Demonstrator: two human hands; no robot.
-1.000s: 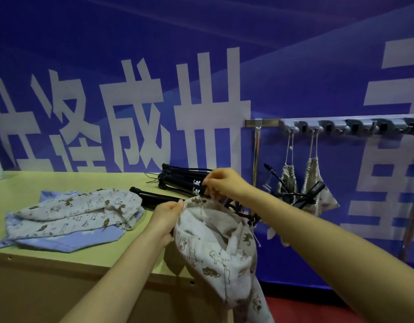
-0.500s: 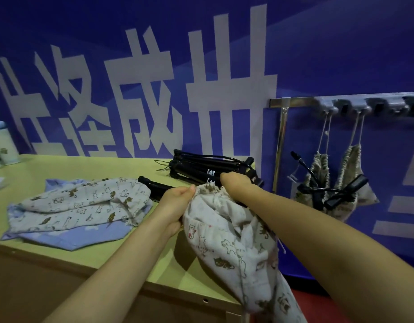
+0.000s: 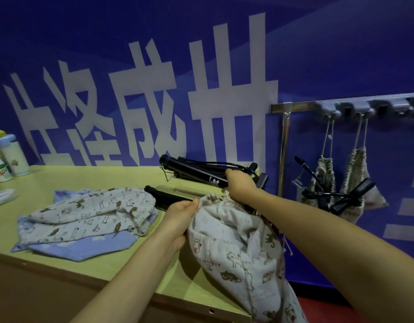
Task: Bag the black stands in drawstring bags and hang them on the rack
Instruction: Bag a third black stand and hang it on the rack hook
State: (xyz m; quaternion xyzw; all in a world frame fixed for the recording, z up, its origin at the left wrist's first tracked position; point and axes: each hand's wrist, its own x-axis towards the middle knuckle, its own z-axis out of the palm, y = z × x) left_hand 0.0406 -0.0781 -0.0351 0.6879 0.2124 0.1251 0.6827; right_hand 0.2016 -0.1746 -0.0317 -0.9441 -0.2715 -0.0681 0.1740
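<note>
The left hand [image 3: 178, 219] pinched the cat-print drawstring bag [image 3: 238, 255] at its mouth; beyond it, the right hand [image 3: 239, 184] gripped a black stand [image 3: 194, 170] above the bench [image 3: 61, 180].

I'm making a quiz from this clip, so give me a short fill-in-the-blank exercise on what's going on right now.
1. The left hand pinches the mouth of the cat-print ____.
2. The right hand grips a black ____ lying on the table.
3. ____ bags hang from the rack.
4. The spare bags lie on a ____ cloth.

Missing words: bag; stand; two; blue
</note>
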